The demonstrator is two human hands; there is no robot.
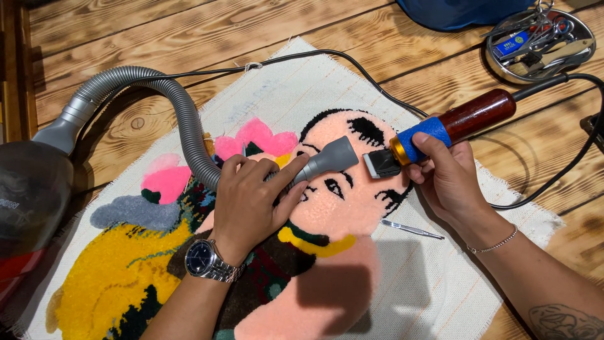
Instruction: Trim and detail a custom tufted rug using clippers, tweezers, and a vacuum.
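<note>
Gripping vacuum nozzle [327, 158] and carving tool [440, 132], both hands angled inward

Left hand [251, 198] grips the grey vacuum nozzle [327, 158], tip resting on the tufted rug [340, 208] at the peach face area. Ribbed grey hose [179, 110] arcs from the nozzle toward 10 o'clock, ending at the vacuum body [31, 189] at 9 o'clock. Right hand [450, 179] holds a trimmer [440, 129] with blue grip and red-brown handle; its head sits just beside the nozzle tip. Metal tweezers [412, 229] lie on the white backing at 4 o'clock. Round metal tray [582, 53] at 1 o'clock on the wooden table [126, 31].
</note>
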